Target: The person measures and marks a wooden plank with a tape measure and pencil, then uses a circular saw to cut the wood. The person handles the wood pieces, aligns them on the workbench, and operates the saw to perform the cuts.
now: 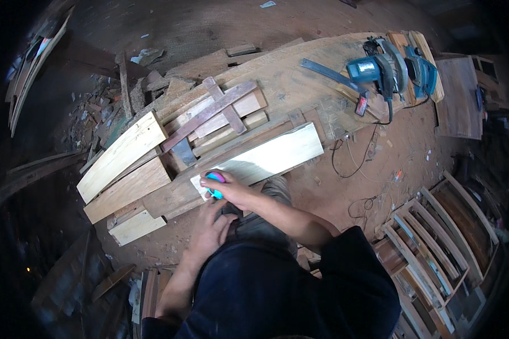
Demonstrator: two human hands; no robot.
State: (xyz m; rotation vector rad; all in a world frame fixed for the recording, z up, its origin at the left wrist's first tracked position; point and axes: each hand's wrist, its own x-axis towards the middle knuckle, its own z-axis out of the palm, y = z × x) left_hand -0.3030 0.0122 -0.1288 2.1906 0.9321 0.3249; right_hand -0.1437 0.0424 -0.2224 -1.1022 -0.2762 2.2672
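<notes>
My right hand (234,191) is closed round a small rounded tape measure (214,185), teal with a magenta part. It rests at the near left end of a pale planed board (271,153), which lies slantwise along the front of the workbench (283,76). Just below that end is my left hand (210,229), its fingers reaching up close beside the tape measure, thumb apart. I see nothing held in it, though the fingertips are partly hidden.
Left of the board lie thick timber pieces (127,189) and crossed dark wooden strips (226,107). A teal circular saw (367,69) and an electric planer (421,73) sit at the bench's far right. Cables (359,164) trail over the floor. Wooden frames (430,248) stand lower right.
</notes>
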